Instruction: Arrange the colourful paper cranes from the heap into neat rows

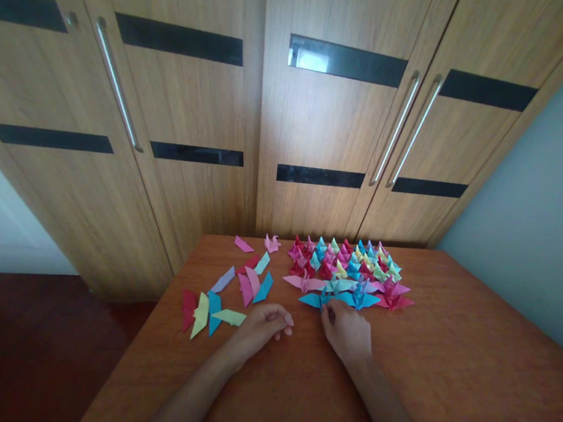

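Note:
My right hand (348, 330) has its fingers pinched at the near side of a blue paper crane (310, 300), which stands with wings spread at the front of a group of folded cranes. Its fingertips partly cover the crane's body. Right beside it is another blue crane (365, 299), and a pink crane (305, 282) stands just behind. My left hand (265, 323) rests over the table with fingers loosely curled inward and nothing visible in them. A pale yellow folded paper piece (229, 317) lies close to its left side.
Several rows of small colourful cranes (341, 261) fill the table's back right part. Flat folded papers, such as a purple one (222, 280) and a red one (188, 310), lie at the left. The wooden table (446, 363) stands against a wardrobe (331, 122).

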### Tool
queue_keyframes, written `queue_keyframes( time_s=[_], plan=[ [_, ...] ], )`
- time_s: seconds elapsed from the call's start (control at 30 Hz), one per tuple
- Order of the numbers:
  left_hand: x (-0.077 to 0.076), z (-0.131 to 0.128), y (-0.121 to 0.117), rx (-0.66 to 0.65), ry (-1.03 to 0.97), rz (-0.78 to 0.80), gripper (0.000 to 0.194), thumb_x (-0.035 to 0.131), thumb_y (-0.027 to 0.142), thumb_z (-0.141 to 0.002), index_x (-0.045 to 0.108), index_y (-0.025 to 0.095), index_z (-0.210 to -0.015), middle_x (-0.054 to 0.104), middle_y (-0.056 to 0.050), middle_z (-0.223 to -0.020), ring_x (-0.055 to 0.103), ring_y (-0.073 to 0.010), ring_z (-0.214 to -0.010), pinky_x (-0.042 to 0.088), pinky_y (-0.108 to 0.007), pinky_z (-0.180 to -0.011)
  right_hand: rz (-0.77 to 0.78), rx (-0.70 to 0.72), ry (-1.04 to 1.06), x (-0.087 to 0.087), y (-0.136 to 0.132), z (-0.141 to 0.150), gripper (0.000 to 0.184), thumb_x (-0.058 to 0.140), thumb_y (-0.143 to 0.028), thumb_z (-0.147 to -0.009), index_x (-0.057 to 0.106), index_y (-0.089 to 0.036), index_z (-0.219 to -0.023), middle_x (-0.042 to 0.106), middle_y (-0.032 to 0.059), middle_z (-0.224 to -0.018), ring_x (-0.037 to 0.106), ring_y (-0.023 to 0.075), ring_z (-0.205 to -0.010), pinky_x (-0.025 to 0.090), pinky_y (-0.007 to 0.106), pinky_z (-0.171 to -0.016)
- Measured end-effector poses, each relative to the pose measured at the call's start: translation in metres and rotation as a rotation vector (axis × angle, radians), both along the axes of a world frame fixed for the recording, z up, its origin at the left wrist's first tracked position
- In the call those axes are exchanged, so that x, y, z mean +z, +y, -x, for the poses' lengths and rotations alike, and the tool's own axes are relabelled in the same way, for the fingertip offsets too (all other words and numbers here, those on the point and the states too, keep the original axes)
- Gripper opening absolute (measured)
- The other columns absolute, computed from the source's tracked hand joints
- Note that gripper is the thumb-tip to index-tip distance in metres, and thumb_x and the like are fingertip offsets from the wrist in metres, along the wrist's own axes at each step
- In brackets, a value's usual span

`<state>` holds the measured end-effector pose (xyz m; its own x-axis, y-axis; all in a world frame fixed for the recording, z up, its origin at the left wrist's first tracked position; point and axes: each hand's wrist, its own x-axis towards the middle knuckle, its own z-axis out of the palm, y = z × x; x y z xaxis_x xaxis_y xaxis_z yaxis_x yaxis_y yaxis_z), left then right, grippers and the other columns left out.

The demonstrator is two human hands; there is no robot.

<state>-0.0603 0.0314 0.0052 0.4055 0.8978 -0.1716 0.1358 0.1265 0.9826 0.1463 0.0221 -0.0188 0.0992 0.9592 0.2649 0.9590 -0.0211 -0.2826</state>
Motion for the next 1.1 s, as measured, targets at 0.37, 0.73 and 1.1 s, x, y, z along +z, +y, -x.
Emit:
queue_keyframes(
  time_s=[0.37, 0.73, 1.1],
  plan=[
    [0.0014, 0.0002, -0.0015, -0.011, 0.007, -0.009, 0.021, 0.057, 0.035, -0.076, 0.062, 0.015, -0.078, 0.066, -0.003, -0.073, 0.049, -0.0102, -0.058, 0.032, -0.020, -0.053, 0.077, -0.073, -0.056, 0.0030, 0.0016, 0.0005, 0.025, 0.042, -0.036, -0.090, 0.059, -0.022, -0.080, 0.065, 0.0005, -0.081, 0.060, 0.0131, -0.071, 0.026, 0.023, -0.054],
    [-0.0010, 0.0005, 0.0006, -0.028, 0.012, -0.019, 0.022, 0.055, 0.035, -0.077, 0.062, 0.014, -0.078, 0.066, -0.003, -0.073, 0.049, -0.0102, -0.058, 0.032, -0.021, -0.053, 0.056, -0.099, -0.110, 0.0061, 0.0040, -0.0033, 0.025, 0.040, -0.036, -0.091, 0.058, -0.022, -0.080, 0.065, 0.0010, -0.083, 0.060, 0.0137, -0.069, 0.024, 0.023, -0.051],
    [-0.0019, 0.0000, 0.0001, -0.018, -0.009, -0.003, 0.022, 0.058, 0.036, -0.075, 0.063, 0.015, -0.076, 0.066, -0.003, -0.071, 0.051, -0.0111, -0.058, 0.033, -0.022, -0.054, 0.060, -0.120, -0.107, 0.0042, 0.0027, -0.0035, 0.027, 0.039, -0.037, -0.091, 0.058, -0.022, -0.080, 0.065, 0.0018, -0.082, 0.060, 0.0141, -0.070, 0.026, 0.022, -0.052]
  ],
)
